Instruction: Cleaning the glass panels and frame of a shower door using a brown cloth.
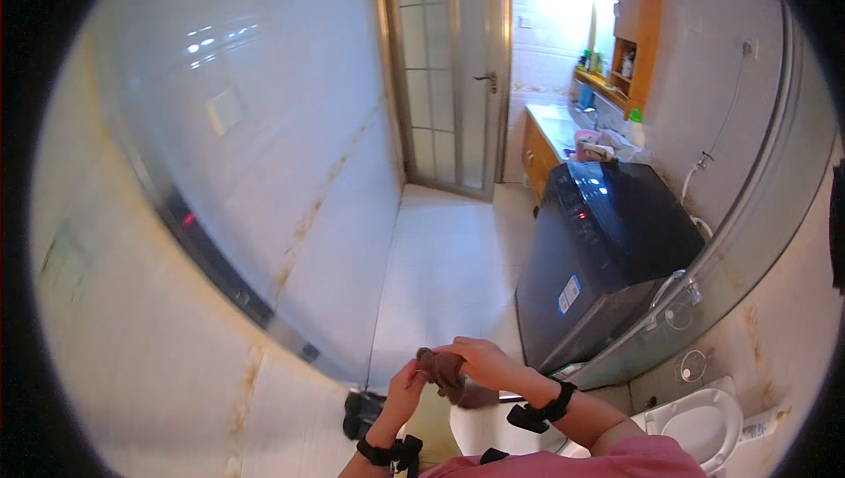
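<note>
A bunched brown cloth [449,378] is held up in front of my body between both hands, its lower end hanging to the right. On its left side, my left hand [407,387] has its fingers closed on the cloth's edge. My right hand [480,357] grips it from the upper right, with the fingertips partly hidden. Whether the cloth is a sock, a rag or a small towel cannot be made out. Each wrist wears a black strap.
Ahead on the right stands a black washing machine [616,240], with a sink counter [553,130] beyond it. A white toilet [704,425] is at the lower right. Curved glass runs along the right side. A framed glass door [449,82] stands at the far end. Dark shoes [359,412] lie near my left wrist.
</note>
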A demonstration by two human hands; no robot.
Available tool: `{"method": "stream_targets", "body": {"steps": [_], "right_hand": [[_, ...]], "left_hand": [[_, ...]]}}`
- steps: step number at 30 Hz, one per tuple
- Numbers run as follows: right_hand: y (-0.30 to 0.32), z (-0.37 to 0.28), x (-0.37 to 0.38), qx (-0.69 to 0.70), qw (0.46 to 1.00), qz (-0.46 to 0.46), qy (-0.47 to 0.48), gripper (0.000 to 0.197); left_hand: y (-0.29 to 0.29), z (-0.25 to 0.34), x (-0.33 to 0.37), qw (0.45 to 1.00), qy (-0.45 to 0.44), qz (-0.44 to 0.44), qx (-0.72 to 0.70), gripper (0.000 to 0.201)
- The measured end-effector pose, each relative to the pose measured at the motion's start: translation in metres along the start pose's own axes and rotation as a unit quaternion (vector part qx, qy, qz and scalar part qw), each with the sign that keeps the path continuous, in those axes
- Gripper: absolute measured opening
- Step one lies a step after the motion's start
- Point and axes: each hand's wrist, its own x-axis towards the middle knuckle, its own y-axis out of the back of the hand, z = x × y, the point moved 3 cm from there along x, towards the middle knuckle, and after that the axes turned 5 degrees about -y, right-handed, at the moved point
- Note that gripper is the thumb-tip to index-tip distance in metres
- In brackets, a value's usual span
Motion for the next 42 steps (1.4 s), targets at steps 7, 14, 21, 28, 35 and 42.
{"method": "stream_targets", "body": {"steps": [7, 14, 21, 28, 35, 42], "right_hand": [[0.08, 0.112, 0.136, 0.028, 0.993, 0.033, -0.112, 0.019], [0.125, 0.235, 0.299, 0.471, 0.852, -0.005, -0.229, 0.015], [0.198, 0.313, 0.38, 0.663, 0.7, 0.042, -0.26, 0.074], [0.275, 0.396, 0.502, 0.669, 0.73, 0.086, -0.11, 0.042], [0.425, 0.5, 0.597, 0.568, 0.774, 0.161, -0.227, 0.033], [0.641, 0.528, 0.691, 0.03, 0.959, 0.262, -0.108, 0.044]], "left_hand": [[0.037, -0.003, 0.185, 0.965, 0.059, 0.074, -0.244, 0.022], [0.088, -0.053, 0.366, 0.903, 0.239, 0.025, -0.355, 0.031], [0.081, 0.001, 0.597, 0.85, 0.12, -0.102, -0.502, 0.036], [-0.017, -0.019, 0.76, 0.868, 0.16, -0.314, -0.349, 0.037], [-0.029, -0.044, 0.926, 0.968, -0.022, -0.229, -0.103, 0.033], [-0.012, -0.063, 1.118, 0.989, -0.113, -0.097, 0.026, 0.032]]}}
